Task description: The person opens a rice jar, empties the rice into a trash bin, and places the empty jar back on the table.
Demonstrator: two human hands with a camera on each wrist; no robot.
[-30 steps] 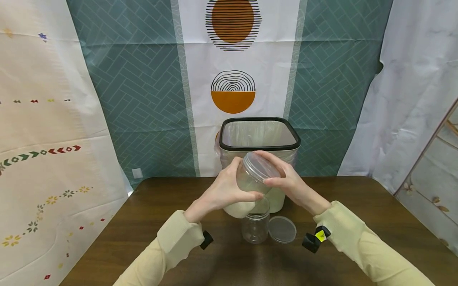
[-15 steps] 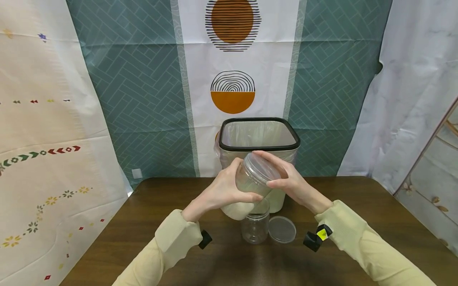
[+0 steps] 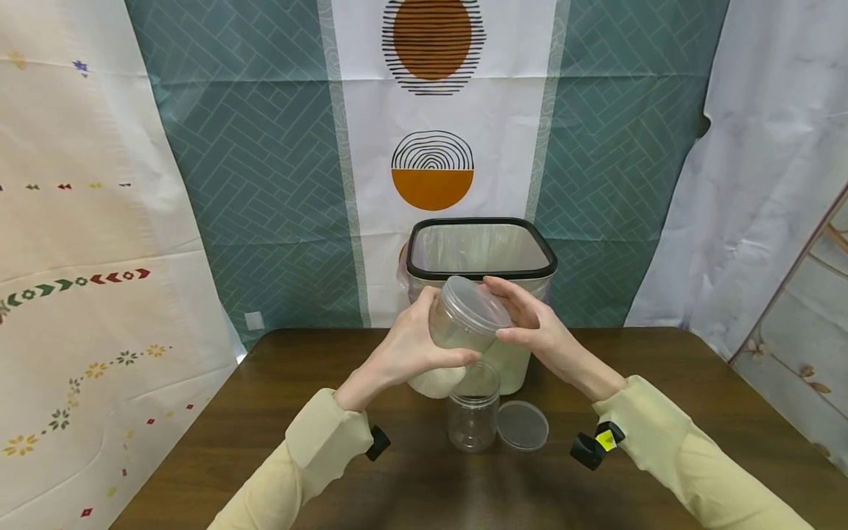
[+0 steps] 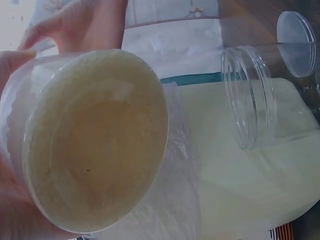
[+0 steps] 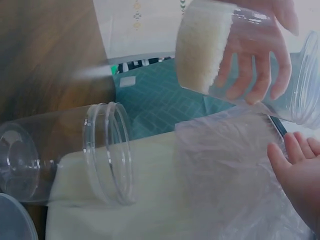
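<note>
My left hand grips a clear plastic jar round its side, in the air and tilted. A translucent lid covers its upper end. Pale, rice-like grains fill the jar's bottom part, and the left wrist view looks onto the jar's base. Beside the lid is my right hand, its fingers extended and spread from the thumb; in the right wrist view they look apart from the lid. Below, an open clear jar stands upright on the table, with a loose translucent lid lying beside it.
A bin with a black rim and a plastic liner stands at the table's back, close behind the jars. The brown wooden table reaches to the patterned cloth hangings behind it.
My left hand and the gripped jar have shifted slightly left and up. My right hand has drawn a little to the right, off the lid it was touching.
</note>
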